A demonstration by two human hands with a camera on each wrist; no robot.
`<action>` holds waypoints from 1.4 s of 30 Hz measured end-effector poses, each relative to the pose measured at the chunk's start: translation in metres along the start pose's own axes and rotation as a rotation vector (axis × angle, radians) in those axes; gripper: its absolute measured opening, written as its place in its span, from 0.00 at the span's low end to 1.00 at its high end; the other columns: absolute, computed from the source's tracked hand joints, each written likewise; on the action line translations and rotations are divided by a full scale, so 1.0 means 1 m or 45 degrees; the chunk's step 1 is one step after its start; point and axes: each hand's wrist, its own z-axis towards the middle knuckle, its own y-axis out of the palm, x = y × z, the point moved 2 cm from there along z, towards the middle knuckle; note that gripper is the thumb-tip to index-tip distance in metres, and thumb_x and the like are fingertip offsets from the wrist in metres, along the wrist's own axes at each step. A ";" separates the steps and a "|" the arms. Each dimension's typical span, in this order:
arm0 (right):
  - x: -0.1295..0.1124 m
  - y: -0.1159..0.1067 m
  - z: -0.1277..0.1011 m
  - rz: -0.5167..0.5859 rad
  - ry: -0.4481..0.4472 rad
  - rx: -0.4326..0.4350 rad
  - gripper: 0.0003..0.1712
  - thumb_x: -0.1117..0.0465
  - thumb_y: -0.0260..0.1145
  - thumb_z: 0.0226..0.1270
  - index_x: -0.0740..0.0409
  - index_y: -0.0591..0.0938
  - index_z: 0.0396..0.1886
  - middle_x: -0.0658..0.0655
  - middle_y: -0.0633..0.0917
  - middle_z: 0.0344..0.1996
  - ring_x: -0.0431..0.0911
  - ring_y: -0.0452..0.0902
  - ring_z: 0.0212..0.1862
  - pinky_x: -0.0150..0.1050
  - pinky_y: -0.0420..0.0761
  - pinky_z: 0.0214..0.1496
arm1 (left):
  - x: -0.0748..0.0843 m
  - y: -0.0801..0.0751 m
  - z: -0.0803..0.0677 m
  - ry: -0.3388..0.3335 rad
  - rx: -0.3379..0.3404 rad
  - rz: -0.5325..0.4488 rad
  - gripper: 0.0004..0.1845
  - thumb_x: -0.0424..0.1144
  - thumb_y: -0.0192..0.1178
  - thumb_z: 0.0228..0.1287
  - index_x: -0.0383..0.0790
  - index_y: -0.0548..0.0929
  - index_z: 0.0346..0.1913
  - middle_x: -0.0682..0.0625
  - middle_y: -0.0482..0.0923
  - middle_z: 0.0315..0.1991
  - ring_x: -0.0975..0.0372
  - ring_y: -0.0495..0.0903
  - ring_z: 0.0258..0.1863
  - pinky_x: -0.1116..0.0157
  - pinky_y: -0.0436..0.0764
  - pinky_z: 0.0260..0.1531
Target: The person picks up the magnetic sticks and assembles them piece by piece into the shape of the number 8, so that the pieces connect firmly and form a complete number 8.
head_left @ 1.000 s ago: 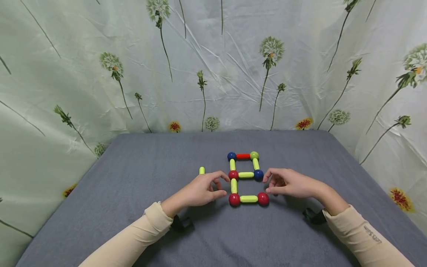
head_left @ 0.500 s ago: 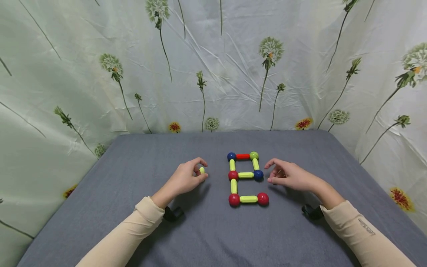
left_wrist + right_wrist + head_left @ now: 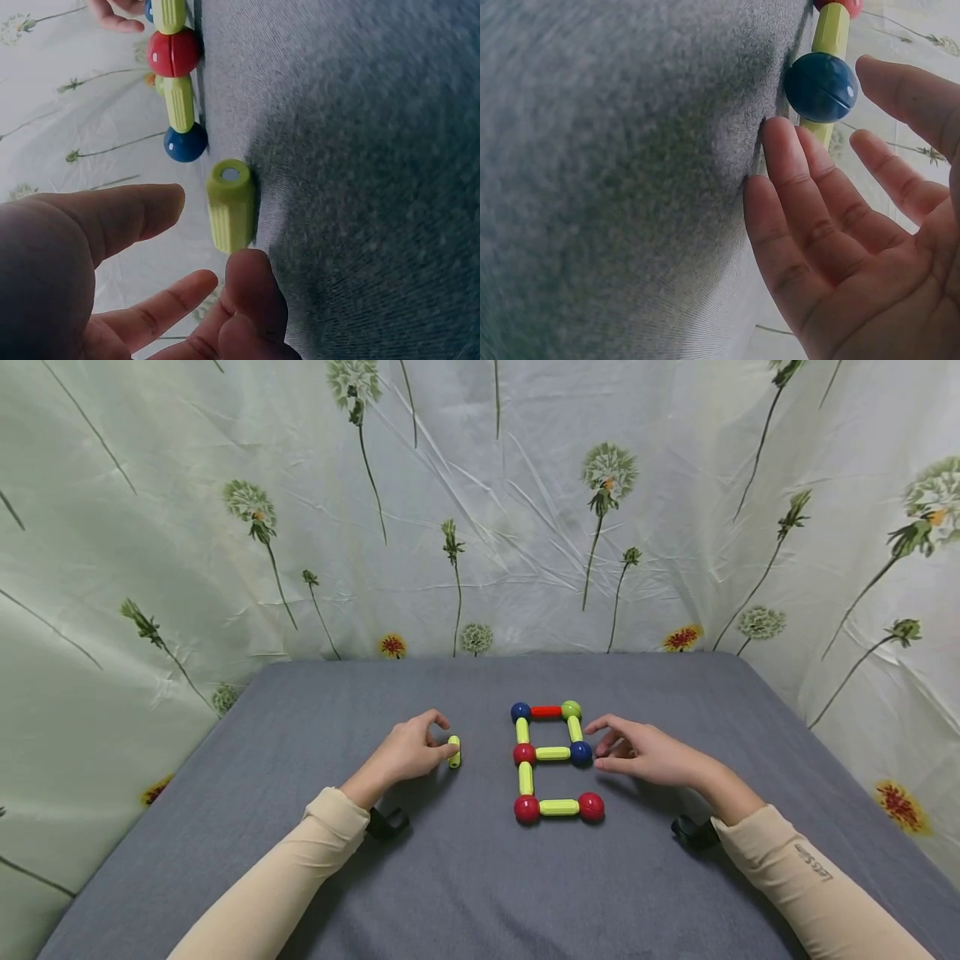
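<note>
A loose yellow-green magnetic rod (image 3: pixel 454 752), ridged with a metal disc in its end, lies on the cloth left of centre. My left hand (image 3: pixel 407 750) is spread beside it; in the left wrist view the thumb and fingers stand apart around the rod (image 3: pixel 231 206) without gripping it. Right of it lies a flat figure of rods and balls, with a red rod (image 3: pixel 547 712) along its top. My right hand (image 3: pixel 643 753) is beside the figure's blue ball (image 3: pixel 581 753), fingers relaxed and holding nothing. In the right wrist view its fingertips are close to that blue ball (image 3: pixel 822 87).
The figure also has a green ball (image 3: pixel 572 709), another blue ball (image 3: pixel 521 711) and several red balls, one at its lower right corner (image 3: pixel 591 807). Grey cloth (image 3: pixel 480 885) covers the table. A flower-printed curtain (image 3: pixel 525 527) hangs behind and at both sides.
My left hand has moved left and away from the figure to the loose rod, with its fingers spreading around it. My right hand has shifted slightly and stays beside the blue ball.
</note>
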 end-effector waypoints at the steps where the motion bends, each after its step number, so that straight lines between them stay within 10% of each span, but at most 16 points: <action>1: 0.000 0.000 0.000 -0.004 0.004 -0.003 0.27 0.46 0.63 0.61 0.41 0.67 0.59 0.49 0.81 0.43 0.41 0.80 0.43 0.38 0.79 0.44 | 0.000 0.000 0.001 -0.006 -0.010 -0.007 0.21 0.53 0.61 0.57 0.51 0.73 0.51 0.53 0.80 0.27 0.62 0.77 0.20 0.65 0.72 0.21; 42: -0.002 0.003 -0.001 0.062 -0.008 -0.037 0.25 0.46 0.64 0.60 0.43 0.70 0.56 0.51 0.81 0.41 0.43 0.77 0.41 0.35 0.77 0.42 | 0.013 0.013 0.012 -0.012 -0.071 -0.052 0.09 0.48 0.62 0.55 0.52 0.76 0.38 0.50 0.81 0.19 0.61 0.75 0.14 0.65 0.73 0.16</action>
